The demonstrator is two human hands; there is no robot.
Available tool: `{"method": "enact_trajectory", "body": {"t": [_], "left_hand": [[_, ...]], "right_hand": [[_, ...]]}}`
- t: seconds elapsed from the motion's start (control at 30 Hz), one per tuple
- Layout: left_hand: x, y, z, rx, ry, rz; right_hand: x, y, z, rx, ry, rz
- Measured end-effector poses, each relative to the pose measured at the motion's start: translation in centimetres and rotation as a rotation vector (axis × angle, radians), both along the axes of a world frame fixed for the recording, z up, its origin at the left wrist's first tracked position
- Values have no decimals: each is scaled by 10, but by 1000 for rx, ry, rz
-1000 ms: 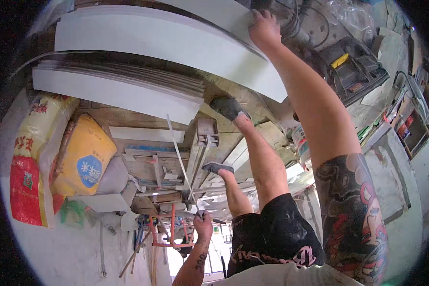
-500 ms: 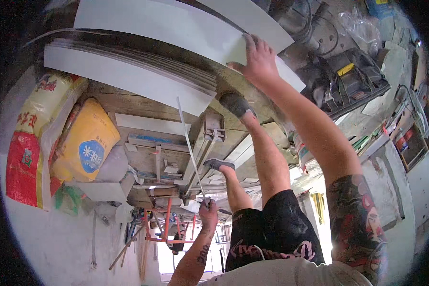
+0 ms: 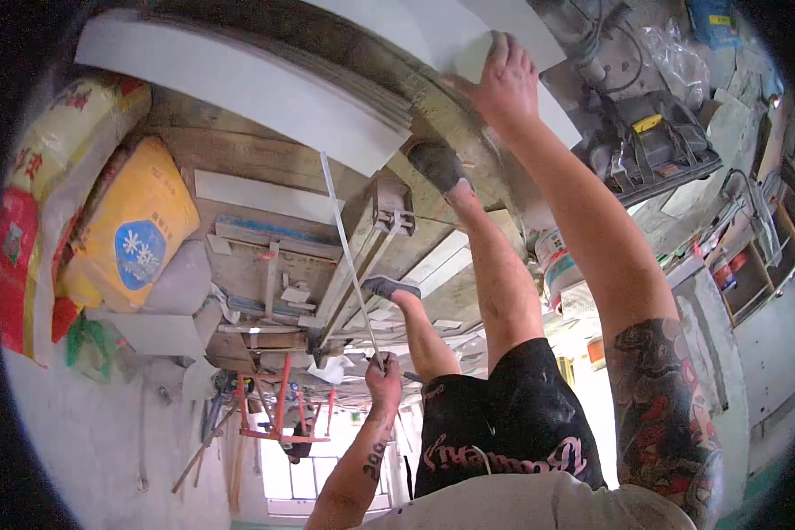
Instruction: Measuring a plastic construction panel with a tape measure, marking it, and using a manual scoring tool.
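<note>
My right hand (image 3: 506, 84) lies with spread fingers on a long white panel (image 3: 424, 31) at the top of the view, its thumb near the panel's edge. Lower down, my left hand (image 3: 383, 377) is closed round a thin pale strip (image 3: 349, 256). From this hand the strip slants up and left, its far tip by the lower edge of a stack of white panels (image 3: 238, 79). A dark thin piece shows beside the left hand; I cannot tell what it is.
Yellow bag (image 3: 141, 230) and red-and-cream sack (image 3: 53, 177) stand at left. A black tool bag (image 3: 658, 146) lies right of the panel. A metal channel (image 3: 362, 252) and offcuts cover the floor near my feet. Behind is an orange metal frame (image 3: 283, 397).
The whole view has shifted, with most things sitting higher in it. My right hand still rests on the panel and my left still grips the strip.
</note>
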State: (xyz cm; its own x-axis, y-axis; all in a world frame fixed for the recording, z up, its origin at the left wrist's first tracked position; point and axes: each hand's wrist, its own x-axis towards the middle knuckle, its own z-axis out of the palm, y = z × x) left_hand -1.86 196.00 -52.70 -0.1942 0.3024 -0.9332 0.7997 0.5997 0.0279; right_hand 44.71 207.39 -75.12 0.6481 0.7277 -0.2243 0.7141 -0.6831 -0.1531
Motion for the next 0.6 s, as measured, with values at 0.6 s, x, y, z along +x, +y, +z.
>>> {"method": "enact_trajectory", "body": {"t": [0.6], "left_hand": [[-34, -55, 8, -20, 14, 214]], "right_hand": [[-93, 46, 10, 16, 452, 223]]}}
